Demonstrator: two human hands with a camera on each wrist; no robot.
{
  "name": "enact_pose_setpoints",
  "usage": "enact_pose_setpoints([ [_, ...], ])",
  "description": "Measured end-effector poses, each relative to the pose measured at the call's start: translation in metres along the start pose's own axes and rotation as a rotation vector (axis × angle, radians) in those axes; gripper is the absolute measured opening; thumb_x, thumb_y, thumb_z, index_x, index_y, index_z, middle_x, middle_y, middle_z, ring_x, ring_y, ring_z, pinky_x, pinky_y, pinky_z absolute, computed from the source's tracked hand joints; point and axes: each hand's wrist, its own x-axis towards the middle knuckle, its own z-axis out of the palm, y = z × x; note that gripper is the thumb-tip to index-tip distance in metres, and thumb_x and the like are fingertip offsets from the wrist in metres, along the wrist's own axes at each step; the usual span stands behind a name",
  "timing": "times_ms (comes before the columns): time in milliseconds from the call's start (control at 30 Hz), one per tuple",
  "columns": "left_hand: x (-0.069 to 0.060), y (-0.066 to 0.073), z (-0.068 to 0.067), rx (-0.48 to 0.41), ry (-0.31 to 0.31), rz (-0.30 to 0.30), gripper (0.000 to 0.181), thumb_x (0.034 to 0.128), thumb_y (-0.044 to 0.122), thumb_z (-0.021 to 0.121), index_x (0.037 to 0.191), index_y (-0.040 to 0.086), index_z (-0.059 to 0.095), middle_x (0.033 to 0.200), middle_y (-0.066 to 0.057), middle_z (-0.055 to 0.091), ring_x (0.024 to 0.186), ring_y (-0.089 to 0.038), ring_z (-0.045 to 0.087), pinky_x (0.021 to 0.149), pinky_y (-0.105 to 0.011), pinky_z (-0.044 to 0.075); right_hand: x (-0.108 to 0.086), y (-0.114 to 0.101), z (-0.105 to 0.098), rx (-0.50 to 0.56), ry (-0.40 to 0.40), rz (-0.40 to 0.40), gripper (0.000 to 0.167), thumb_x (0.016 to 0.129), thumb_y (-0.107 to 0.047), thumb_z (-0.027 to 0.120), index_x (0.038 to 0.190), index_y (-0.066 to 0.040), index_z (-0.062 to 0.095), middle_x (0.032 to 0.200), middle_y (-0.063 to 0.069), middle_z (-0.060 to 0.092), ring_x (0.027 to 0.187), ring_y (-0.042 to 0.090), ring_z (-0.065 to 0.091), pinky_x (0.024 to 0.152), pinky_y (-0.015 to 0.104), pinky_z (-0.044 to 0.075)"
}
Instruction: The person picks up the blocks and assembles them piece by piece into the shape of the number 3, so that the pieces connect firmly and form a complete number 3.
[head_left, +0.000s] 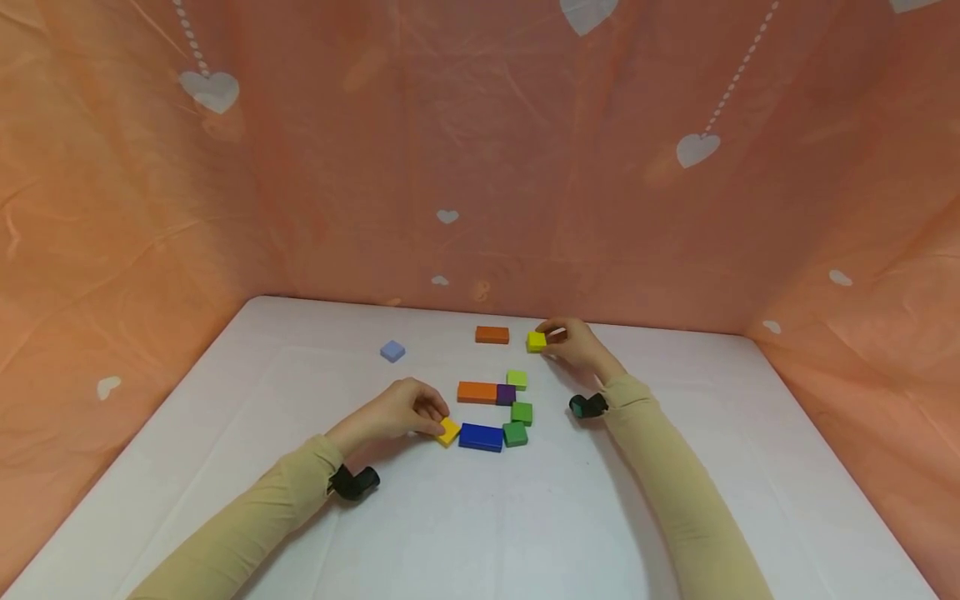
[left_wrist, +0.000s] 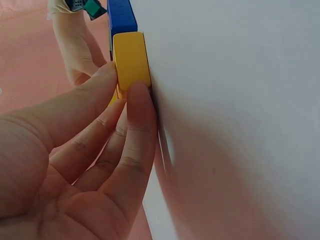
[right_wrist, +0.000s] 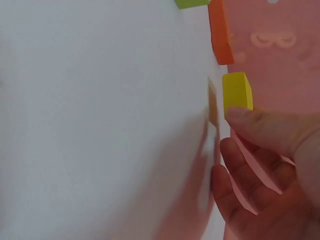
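My left hand (head_left: 397, 407) pinches an amber-yellow block (head_left: 447, 432) between thumb and fingers. In the left wrist view this block (left_wrist: 131, 60) is right by the end of a long blue block (head_left: 481, 437). Farther back, my right hand (head_left: 576, 346) holds a bright yellow block (head_left: 536, 341) by thumb and fingers. The right wrist view has that block (right_wrist: 236, 92) a little apart from its shadow on the table. To its left lies an orange block (head_left: 492, 335).
Between the hands, a second orange block (head_left: 477, 392) meets a purple block (head_left: 506, 395). A lime block (head_left: 517, 379) and two green blocks (head_left: 522, 413) lie near them. A pale blue block (head_left: 392, 351) sits back left on the white table (head_left: 480, 525). Patterned cloth (head_left: 480, 150) hangs behind.
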Motion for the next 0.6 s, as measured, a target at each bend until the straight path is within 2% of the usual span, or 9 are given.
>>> enact_pose_setpoints([
  [200, 0.0000, -0.0020, -0.0005, 0.006, -0.001, 0.008, 0.017, 0.0805, 0.004, 0.076, 0.096, 0.003, 0.069, 0.082, -0.002, 0.064, 0.074, -0.017, 0.058, 0.068, -0.028, 0.052, -0.0030, -0.0021, -0.0013, -0.021, -0.014, -0.080, 0.033, 0.087, 0.001, 0.066, 0.119, 0.001, 0.062, 0.122, 0.018, 0.059, 0.108, 0.035, 0.056, 0.094, 0.043, 0.046],
  [333, -0.0002, -0.0025, -0.0015, 0.003, -0.003, 0.011, 0.017, 0.0806, 0.004, 0.076, 0.096, 0.003, 0.069, 0.082, -0.001, 0.064, 0.073, -0.016, 0.058, 0.068, -0.027, 0.052, -0.0036, -0.0026, -0.0022, -0.020, -0.014, -0.095, 0.034, 0.085, 0.003, 0.067, 0.119, 0.001, 0.063, 0.121, 0.018, 0.059, 0.107, 0.035, 0.057, 0.092, 0.042, 0.047],
  [500, 0.0003, -0.0043, -0.0018, 0.002, -0.010, 0.044, 0.018, 0.0800, 0.005, 0.076, 0.096, 0.001, 0.069, 0.082, -0.002, 0.065, 0.073, -0.015, 0.059, 0.067, -0.027, 0.051, -0.0044, -0.0034, -0.0018, -0.023, -0.025, -0.122, 0.034, 0.084, 0.004, 0.067, 0.118, 0.002, 0.063, 0.120, 0.018, 0.059, 0.105, 0.035, 0.058, 0.090, 0.041, 0.048],
  [600, 0.0004, -0.0051, -0.0024, 0.002, -0.010, 0.056, 0.018, 0.0796, 0.005, 0.077, 0.096, 0.000, 0.069, 0.082, -0.002, 0.065, 0.073, -0.015, 0.059, 0.066, -0.027, 0.051, -0.0042, -0.0048, 0.0005, -0.015, -0.035, -0.105, 0.033, 0.085, 0.001, 0.069, 0.118, -0.001, 0.064, 0.120, 0.015, 0.060, 0.105, 0.033, 0.059, 0.090, 0.040, 0.049],
])
